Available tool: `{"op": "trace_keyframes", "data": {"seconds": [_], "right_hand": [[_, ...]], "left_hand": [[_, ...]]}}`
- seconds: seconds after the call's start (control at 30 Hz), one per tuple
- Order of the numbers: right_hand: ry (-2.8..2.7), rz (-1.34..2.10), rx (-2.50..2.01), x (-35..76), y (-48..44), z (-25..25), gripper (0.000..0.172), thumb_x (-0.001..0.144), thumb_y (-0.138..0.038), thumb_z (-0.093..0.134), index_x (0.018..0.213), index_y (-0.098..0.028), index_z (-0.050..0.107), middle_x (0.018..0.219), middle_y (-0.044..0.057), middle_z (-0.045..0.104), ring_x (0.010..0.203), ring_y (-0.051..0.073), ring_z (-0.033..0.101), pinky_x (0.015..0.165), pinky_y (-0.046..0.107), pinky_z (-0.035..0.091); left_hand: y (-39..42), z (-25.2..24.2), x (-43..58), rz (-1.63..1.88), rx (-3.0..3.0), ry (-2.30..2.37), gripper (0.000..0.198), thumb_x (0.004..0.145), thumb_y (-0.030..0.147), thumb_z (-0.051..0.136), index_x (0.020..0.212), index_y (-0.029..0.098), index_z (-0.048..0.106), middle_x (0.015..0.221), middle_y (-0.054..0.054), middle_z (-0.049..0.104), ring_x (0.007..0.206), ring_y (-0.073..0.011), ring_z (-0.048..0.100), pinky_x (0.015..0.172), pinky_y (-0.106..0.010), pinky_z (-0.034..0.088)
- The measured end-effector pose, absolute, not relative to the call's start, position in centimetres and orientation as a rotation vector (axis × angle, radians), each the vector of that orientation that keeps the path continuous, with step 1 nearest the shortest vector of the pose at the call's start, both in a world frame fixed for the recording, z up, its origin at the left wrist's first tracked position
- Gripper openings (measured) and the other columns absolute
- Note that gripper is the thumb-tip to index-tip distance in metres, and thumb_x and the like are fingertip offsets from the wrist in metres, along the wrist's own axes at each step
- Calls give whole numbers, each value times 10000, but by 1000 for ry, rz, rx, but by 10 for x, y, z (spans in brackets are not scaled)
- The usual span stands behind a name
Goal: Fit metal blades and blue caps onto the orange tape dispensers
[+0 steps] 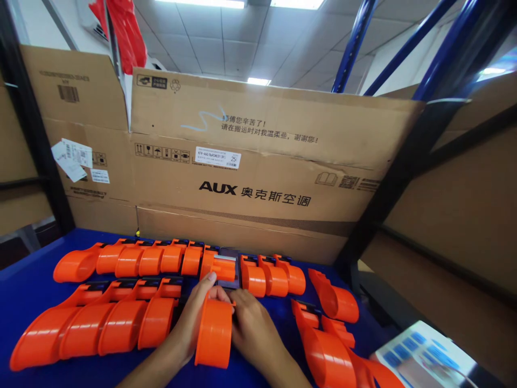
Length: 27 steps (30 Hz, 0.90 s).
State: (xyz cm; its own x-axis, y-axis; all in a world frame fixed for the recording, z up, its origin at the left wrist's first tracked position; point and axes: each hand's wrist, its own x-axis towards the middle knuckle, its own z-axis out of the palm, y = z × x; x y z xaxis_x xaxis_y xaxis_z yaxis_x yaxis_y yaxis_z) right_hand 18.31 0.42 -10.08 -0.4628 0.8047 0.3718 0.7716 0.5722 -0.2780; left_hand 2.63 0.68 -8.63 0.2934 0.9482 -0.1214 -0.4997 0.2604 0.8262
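Near the middle of the blue table, an orange plastic piece with a wide round cup (pixel 214 333) is held up between both hands. My left hand (pixel 198 308) is closed round its upper part, thumb on top. At the piece's right side, my right hand (pixel 248 318) has its fingers curled in; whatever they grip there is too hidden to make out. Just beyond the fingers lies another orange piece (pixel 224 268) with a pale ridged strip, over a dark flat object (pixel 236 280).
Rows of similar orange pieces (pixel 123 326) with black parts stand on the blue table (pixel 24 280) at left, with more (pixel 329 355) at right. A white-and-blue box (pixel 424 353) sits at lower right. Cardboard (pixel 258 178) walls the back, between dark posts (pixel 388 199).
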Motion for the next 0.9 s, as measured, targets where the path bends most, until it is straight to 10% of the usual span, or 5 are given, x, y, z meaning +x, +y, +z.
{"op": "trace_keyframes", "data": {"seconds": [0.4, 0.9], "right_hand": [[-1759, 64, -1081, 213, 4, -67, 314, 984, -262, 547, 1297, -252, 582, 1218, 87, 678, 1138, 243, 639, 976, 394, 515], [-1973, -86, -1051, 214, -1, -69, 367, 953, -272, 576, 1309, -266, 665, 985, 97, 582, 897, 237, 610, 758, 392, 560]], "left_hand": [[-1, -99, 36, 1173, 1061, 722, 424, 913, 486, 591, 1224, 211, 505, 734, 1, 735, 547, -135, 602, 571, -234, 448], [-5, -92, 38, 1135, 1150, 765, 454, 877, 418, 677, 1252, 190, 562, 753, -4, 681, 627, -143, 608, 597, -235, 474]]}}
